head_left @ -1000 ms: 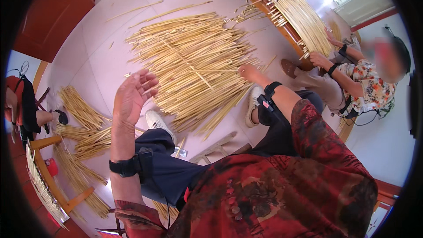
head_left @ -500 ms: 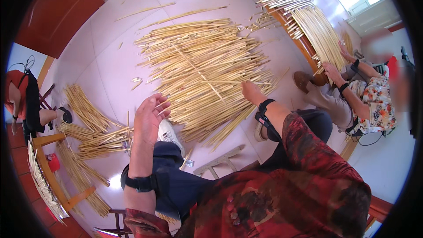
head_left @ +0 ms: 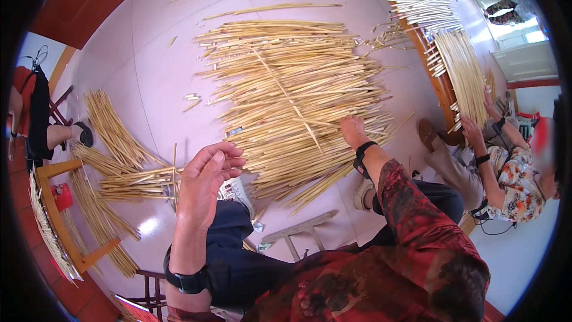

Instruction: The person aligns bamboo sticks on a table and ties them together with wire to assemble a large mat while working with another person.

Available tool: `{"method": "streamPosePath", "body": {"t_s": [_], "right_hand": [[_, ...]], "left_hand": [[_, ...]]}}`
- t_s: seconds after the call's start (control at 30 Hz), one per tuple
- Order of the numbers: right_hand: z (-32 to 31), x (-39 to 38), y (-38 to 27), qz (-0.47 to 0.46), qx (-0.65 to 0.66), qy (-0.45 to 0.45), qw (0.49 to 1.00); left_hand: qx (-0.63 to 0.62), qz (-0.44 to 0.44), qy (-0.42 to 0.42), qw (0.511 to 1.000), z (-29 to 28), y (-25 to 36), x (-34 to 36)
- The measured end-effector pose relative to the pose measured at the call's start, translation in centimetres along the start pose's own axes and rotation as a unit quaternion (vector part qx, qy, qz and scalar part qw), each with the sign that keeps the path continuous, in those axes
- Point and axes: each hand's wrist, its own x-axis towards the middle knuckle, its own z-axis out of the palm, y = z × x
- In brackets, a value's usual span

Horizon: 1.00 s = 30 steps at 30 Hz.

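A broad pile of dry, straw-coloured stalks (head_left: 298, 77) lies on the floor in front of me, mostly side by side. One stalk (head_left: 277, 83) crosses it at a slant. My right hand (head_left: 353, 131) is down on the pile's right part, fingers closed around a thin stalk (head_left: 316, 122) that points left; the fingertips are partly hidden. At the pile's lower left, my left hand (head_left: 208, 173) hovers with palm turned inward, its fingers loosely bent and apart, with nothing in them.
Smaller stalk bundles (head_left: 116, 131) lie at the left, beside a wooden frame (head_left: 83, 256). A wooden bench (head_left: 417, 48) at the right carries pale stalks. A co-worker's hands (head_left: 473, 134) touch them. Another person sits at far left. A low stool (head_left: 304, 226) stands near my feet.
The view has shifted, so the pile sits a little differently in it. My right hand has lowered onto the pile, its fingers now pointing down among the stalks. The left hand stays raised and empty.
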Motion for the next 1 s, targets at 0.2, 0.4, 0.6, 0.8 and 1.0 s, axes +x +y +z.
{"method": "streamPosePath", "body": {"t_s": [0.2, 0.4, 0.6, 0.8, 1.0], "right_hand": [[-3.7, 1.0, -1.3, -0.076, 0.168, 0.065, 0.981], [-7.9, 7.3, -6.4, -0.066, 0.367, 0.211, 0.904], [-7.7, 10.1, -10.7, -0.016, 0.285, 0.136, 0.949], [-7.7, 11.3, -11.6, -0.015, 0.193, 0.049, 0.980], [-10.9, 9.3, -11.9, -0.094, 0.268, 0.045, 0.958]], "left_hand": [[0.015, 0.018, -0.006, 1.000, -0.4, 0.6, -0.5], [0.022, 0.012, -0.011, 1.000, 0.1, 0.5, -0.3], [0.052, 0.005, -0.001, 0.999, 0.0, 0.5, -0.5], [0.049, 0.007, 0.002, 0.999, -0.2, 0.7, -0.5], [0.073, 0.042, -0.002, 0.996, -0.7, 0.6, -0.7]]}}
